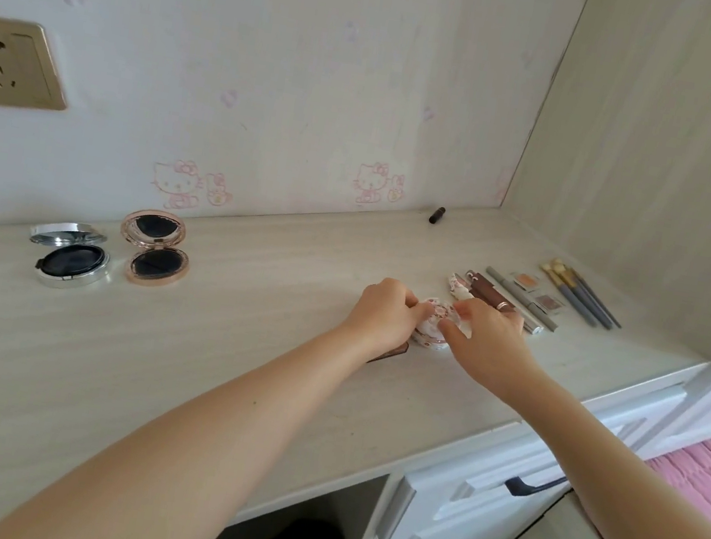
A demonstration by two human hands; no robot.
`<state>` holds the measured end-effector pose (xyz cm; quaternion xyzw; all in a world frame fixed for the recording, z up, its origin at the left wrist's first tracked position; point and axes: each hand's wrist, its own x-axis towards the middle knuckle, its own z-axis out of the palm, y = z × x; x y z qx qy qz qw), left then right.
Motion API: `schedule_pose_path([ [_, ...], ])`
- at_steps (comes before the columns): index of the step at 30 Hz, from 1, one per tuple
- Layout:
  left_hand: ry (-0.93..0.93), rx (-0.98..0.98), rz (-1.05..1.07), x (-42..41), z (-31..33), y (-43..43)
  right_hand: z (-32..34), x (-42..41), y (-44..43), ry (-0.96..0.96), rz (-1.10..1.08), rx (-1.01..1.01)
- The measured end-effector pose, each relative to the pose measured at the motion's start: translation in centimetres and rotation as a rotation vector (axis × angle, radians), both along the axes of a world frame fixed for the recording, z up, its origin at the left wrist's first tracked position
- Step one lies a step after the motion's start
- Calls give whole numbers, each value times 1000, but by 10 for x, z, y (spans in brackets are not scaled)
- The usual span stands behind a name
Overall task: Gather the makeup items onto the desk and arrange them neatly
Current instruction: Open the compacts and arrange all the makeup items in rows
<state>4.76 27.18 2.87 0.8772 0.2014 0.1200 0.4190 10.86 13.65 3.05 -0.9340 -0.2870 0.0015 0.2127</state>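
Two bare hands met over a small round floral compact (432,323) near the middle of a pale wood-grain desk (239,344). The left hand (384,311) curled its fingers round the compact's left side, and the right hand (487,337) pinched its right side, so both held it between them. Whether they were closing its lid or only squaring it up could not be told. The compact sat on the desk surface, just beside the left end of a tidy row. A flat brown item (392,349) showed partly from under the left wrist.

To the right, lying side by side, the row ran through a floral tube (457,287), brown tubes (496,295), grey pencils (521,296), two small eyeshadow pans (527,280) and a cluster of brushes (584,297).

Far to the left, well apart from the row, two cushion compacts lay open: a silver one (69,256) and a rose-gold one (155,248). A dark lipstick tube (437,214) lay alone near the back wall.

The step in hand appeared to be setting the floral compact into line. The task looked partly done. The next move would likely call for letting go gently so the compact stayed flush, then a long reach left to shut and bring over the open compacts, and another to the stray lipstick
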Motion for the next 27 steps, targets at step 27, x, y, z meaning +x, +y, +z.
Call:
schedule_pose_path([
  [27,-386,-786,118,-65,23,4,27,-55,9,155,207,555],
])
